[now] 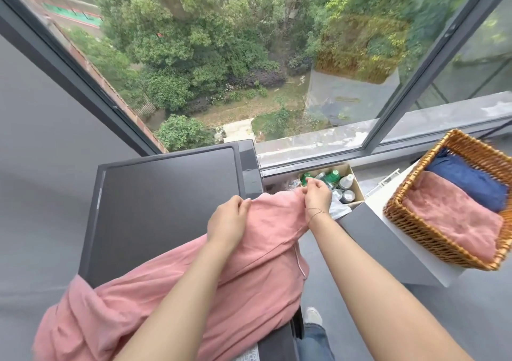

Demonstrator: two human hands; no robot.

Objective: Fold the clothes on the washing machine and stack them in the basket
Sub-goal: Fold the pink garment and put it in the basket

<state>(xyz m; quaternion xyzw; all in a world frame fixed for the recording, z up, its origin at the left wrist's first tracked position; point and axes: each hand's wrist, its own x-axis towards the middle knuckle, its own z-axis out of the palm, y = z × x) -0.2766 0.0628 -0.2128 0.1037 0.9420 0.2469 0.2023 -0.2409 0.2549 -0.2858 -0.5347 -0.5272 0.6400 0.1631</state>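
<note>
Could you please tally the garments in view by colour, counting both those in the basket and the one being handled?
Pink: 2, a folded pink cloth in the woven wicker basket and a loose pink fabric garment held in both hands.
Blue: 1, a folded blue cloth.
Total: 3

No text, brand or number can be read here; the print on the washing machine [166, 208] near its bottom edge and the bottle labels in the cardboard box [357, 186] are too small and blurred.
</note>
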